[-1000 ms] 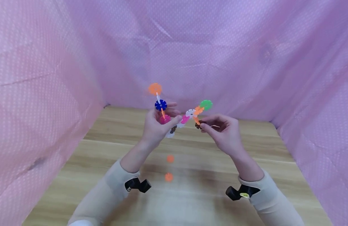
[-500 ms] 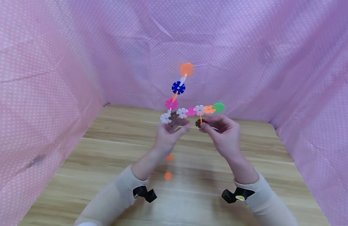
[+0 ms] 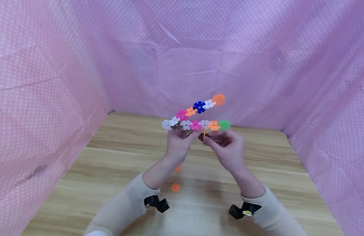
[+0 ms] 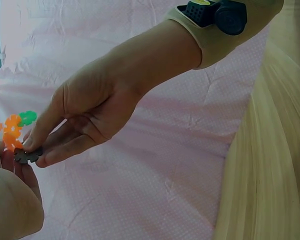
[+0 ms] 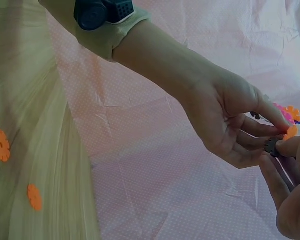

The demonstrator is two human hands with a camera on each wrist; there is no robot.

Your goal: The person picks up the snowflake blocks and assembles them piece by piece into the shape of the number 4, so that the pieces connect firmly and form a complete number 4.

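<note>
A zigzag chain of interlocking snowflake discs (image 3: 195, 125) hangs over the table. One row ends in a green disc (image 3: 224, 125); the other slants up past a blue disc (image 3: 199, 107) to an orange end disc (image 3: 218, 100). Below the lower row, an edge-on orange disc (image 3: 204, 132) joins a dark brown disc (image 4: 27, 155). My right hand (image 3: 229, 149) pinches the brown disc between thumb and fingers. My left hand (image 3: 179, 146) is just below the row, thumb and index tips meeting at an orange disc (image 5: 290, 133) in the right wrist view. Its other fingers are partly hidden.
Two loose orange discs, one nearer (image 3: 175, 187) and one farther (image 3: 177, 168), lie on the wooden table (image 3: 126, 164) under the left wrist. Pink dotted cloth (image 3: 182, 55) walls the back and both sides.
The chain has turned: its blue-disc arm swung from the upper left over to the right and lower. My left hand moved right, closer to the right hand, which still pinches the brown disc.
</note>
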